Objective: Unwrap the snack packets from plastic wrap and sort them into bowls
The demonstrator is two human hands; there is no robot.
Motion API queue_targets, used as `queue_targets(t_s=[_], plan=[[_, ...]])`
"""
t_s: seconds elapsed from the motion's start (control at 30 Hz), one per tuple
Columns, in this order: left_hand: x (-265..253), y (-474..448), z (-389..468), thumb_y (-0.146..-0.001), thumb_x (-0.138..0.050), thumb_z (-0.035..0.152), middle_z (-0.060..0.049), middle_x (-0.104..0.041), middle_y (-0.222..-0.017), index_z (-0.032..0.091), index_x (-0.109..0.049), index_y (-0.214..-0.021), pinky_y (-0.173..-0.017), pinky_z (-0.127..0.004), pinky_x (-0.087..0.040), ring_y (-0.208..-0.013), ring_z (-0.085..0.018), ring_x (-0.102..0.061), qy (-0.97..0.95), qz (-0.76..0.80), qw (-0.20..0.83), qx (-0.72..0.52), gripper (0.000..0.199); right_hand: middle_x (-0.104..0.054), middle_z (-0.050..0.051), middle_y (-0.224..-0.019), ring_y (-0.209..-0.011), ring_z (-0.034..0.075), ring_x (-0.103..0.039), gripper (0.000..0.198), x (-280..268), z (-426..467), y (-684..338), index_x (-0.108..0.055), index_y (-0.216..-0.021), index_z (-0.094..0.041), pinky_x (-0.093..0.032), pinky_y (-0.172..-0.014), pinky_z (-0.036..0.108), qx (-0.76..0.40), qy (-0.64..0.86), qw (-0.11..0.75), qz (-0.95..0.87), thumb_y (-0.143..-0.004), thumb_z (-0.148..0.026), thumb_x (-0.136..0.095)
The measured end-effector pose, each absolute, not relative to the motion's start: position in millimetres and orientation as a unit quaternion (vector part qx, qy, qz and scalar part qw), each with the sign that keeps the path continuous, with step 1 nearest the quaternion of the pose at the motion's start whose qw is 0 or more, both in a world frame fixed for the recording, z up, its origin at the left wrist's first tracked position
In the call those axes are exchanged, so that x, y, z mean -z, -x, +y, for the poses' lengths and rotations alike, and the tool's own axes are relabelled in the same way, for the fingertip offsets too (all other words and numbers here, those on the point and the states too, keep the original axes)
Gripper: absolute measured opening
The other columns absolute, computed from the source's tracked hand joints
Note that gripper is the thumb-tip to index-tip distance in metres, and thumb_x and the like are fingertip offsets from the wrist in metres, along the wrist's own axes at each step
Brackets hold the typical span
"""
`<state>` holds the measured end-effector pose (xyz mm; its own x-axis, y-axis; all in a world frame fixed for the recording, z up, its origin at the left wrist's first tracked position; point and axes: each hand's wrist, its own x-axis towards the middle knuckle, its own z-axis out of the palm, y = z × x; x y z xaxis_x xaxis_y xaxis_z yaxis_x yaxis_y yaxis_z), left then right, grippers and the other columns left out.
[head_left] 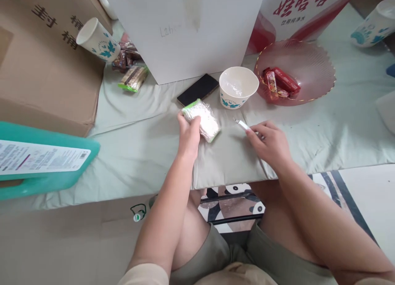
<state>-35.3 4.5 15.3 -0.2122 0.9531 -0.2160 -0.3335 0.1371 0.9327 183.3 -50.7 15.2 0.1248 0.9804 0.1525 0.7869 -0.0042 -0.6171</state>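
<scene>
My left hand (189,135) grips a snack packet (206,119) in shiny clear wrapping with green ends, its thumb on top. The packet is tilted over the cloth, close to a dark phone (198,90) lying flat. In my right hand (269,143) is a slim white tool (242,124) with a metal tip, apparently a small utility knife. Its tip points left, toward the packet, but does not touch it. Just beyond both hands stands a paper bowl (237,91) with a blue-green leaf print; something clear and shiny lies inside.
A pink glass bowl (321,71) holds several red-wrapped snacks (282,82). Behind stand a white box (185,34) and a red-and-white carton (299,13). At left are a cardboard box (46,71), a teal jug (83,149), a paper cup (98,40) and another snack packet (133,78).
</scene>
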Motion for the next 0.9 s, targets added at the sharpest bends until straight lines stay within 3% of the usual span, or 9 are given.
queue_targets(t_s=[0.2, 0.37, 0.5, 0.63, 0.73, 0.83, 0.9], plan=[[-20, 46, -18, -0.066, -0.080, 0.018, -0.007, -0.060, -0.120, 0.024, -0.060, -0.102, -0.107, -0.037, -0.041, -0.121, -0.025, -0.054, -0.515, 0.590, 0.369, -0.500, 0.042, -0.068, 0.015, -0.105, -0.097, 0.033, -0.063, 0.033, -3, -42, -208, -0.074, -0.107, -0.021, -0.048, -0.085, 0.048, -0.035, 0.733, 0.238, -0.636, -0.090, -0.039, -0.052], [-22, 49, -16, -0.066, -0.081, 0.014, -0.008, -0.062, -0.126, 0.024, -0.070, -0.095, -0.114, -0.041, -0.036, -0.127, -0.029, -0.055, -0.671, 0.515, 0.377, -0.378, 0.033, -0.068, 0.015, -0.116, -0.107, 0.031, -0.063, 0.038, -12, -45, -173, -0.065, -0.122, -0.020, -0.049, -0.096, 0.047, -0.131, 0.619, 0.299, -0.715, -0.090, -0.037, -0.051], [-19, 50, -12, -0.074, -0.075, 0.015, -0.007, -0.066, -0.116, 0.025, -0.074, -0.088, -0.104, -0.038, -0.043, -0.112, -0.025, -0.062, -0.670, 0.523, 0.374, -0.371, 0.017, -0.068, 0.013, -0.120, -0.108, 0.029, -0.063, 0.047, -11, -46, -148, -0.059, -0.132, -0.021, -0.051, -0.093, 0.045, -0.228, 0.543, 0.293, -0.753, -0.087, -0.032, -0.055], [-19, 51, -12, -0.077, -0.070, 0.014, -0.006, -0.069, -0.104, 0.022, -0.072, -0.072, -0.099, -0.033, -0.044, -0.102, -0.022, -0.062, -0.647, 0.543, 0.331, -0.421, 0.010, -0.067, 0.010, -0.104, -0.092, 0.024, -0.065, 0.037, -9, -45, -145, -0.068, -0.120, -0.020, -0.053, -0.084, 0.039, -0.241, 0.552, 0.312, -0.735, -0.087, -0.023, -0.050], [-21, 52, -11, -0.081, -0.066, 0.021, -0.003, -0.067, -0.082, 0.021, -0.069, -0.073, -0.080, -0.028, -0.047, -0.081, -0.017, -0.061, -0.579, 0.552, 0.380, -0.465, 0.009, -0.062, 0.007, -0.089, -0.081, 0.021, -0.062, 0.039, -7, -44, -149, -0.070, -0.120, -0.020, -0.052, -0.080, 0.037, -0.243, 0.558, 0.307, -0.731, -0.089, -0.023, -0.047], [-22, 56, -6, -0.079, -0.064, 0.025, 0.002, -0.058, -0.065, 0.020, -0.064, -0.070, -0.059, -0.023, -0.042, -0.062, -0.012, -0.054, -0.448, 0.571, 0.452, -0.519, 0.011, -0.062, 0.009, -0.101, -0.090, 0.022, -0.062, 0.049, -6, -43, -151, -0.066, -0.130, -0.020, -0.051, -0.084, 0.038, -0.233, 0.560, 0.318, -0.729, -0.084, -0.019, -0.049], [-24, 60, -3, -0.076, -0.062, 0.025, 0.002, -0.056, -0.062, 0.019, -0.060, -0.068, -0.052, -0.022, -0.039, -0.057, -0.012, -0.053, -0.371, 0.582, 0.491, -0.532, 0.010, -0.064, 0.009, -0.106, -0.093, 0.023, -0.063, 0.046, -5, -42, -153, -0.069, -0.122, -0.021, -0.051, -0.084, 0.038, -0.244, 0.554, 0.326, -0.726, -0.080, -0.015, -0.051]])
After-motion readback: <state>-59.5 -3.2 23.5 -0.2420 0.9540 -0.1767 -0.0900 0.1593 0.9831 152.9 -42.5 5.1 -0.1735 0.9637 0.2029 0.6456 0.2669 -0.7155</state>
